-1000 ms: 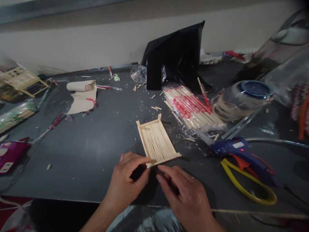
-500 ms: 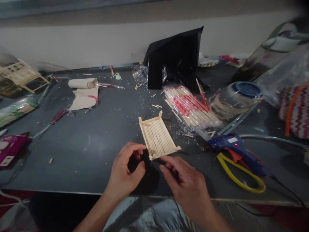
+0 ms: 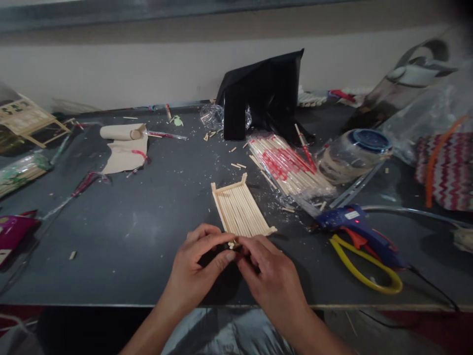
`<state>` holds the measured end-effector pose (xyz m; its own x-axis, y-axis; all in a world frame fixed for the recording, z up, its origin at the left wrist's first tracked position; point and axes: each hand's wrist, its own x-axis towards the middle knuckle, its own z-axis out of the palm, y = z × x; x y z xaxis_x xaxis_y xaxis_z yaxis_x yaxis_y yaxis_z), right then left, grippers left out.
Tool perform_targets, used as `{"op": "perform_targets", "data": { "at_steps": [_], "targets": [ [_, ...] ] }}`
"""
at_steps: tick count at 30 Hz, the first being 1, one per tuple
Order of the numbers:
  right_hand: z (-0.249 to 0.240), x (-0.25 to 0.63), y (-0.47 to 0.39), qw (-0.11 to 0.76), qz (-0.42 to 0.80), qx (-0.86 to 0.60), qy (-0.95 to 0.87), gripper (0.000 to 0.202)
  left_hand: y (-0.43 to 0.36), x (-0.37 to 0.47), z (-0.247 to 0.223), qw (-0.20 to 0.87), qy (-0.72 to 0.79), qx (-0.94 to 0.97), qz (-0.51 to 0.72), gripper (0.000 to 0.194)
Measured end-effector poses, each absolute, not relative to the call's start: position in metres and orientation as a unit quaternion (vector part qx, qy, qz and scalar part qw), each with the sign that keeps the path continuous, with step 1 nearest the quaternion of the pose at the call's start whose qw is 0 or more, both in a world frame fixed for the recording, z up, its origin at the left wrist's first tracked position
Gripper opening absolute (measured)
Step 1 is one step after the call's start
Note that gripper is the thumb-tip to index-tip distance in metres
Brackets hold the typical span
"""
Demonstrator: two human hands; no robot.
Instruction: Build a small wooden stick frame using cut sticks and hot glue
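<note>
A small tray-like frame [image 3: 242, 209] of pale wooden sticks lies on the dark table, its slatted base bordered by low stick edges. Short upright pieces stand at its two far corners. At its near left corner, my left hand [image 3: 203, 259] closes index finger and thumb around the stick ends. From the other side my right hand [image 3: 268, 266] pinches at the same corner, its fingertips touching those of the left. The fingers partly hide this corner and the near edge.
A blue glue gun [image 3: 360, 227] with a lit red light and yellow-handled pliers [image 3: 365, 266] lie at right. Beyond the frame are a plastic pack of sticks [image 3: 288, 165], a jar [image 3: 351, 155] and a black stand [image 3: 262, 96]. A paper roll [image 3: 121, 132] lies at left.
My hands have come together at the frame's near left corner, and the gap between their fingers has closed. The frame stays in about the same place.
</note>
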<state>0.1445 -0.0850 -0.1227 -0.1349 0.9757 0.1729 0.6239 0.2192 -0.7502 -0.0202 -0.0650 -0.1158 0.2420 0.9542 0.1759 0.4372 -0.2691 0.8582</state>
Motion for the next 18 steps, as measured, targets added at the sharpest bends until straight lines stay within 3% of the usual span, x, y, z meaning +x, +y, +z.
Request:
{"op": "perform_targets", "data": {
  "at_steps": [18],
  "targets": [
    [-0.1274, 0.1401, -0.0849, 0.338, 0.248, -0.557, -0.716, 0.020, -0.0619, -0.0179, -0.1182, 0.324, 0.468, 0.740, 0.359, 0.013]
  ]
}}
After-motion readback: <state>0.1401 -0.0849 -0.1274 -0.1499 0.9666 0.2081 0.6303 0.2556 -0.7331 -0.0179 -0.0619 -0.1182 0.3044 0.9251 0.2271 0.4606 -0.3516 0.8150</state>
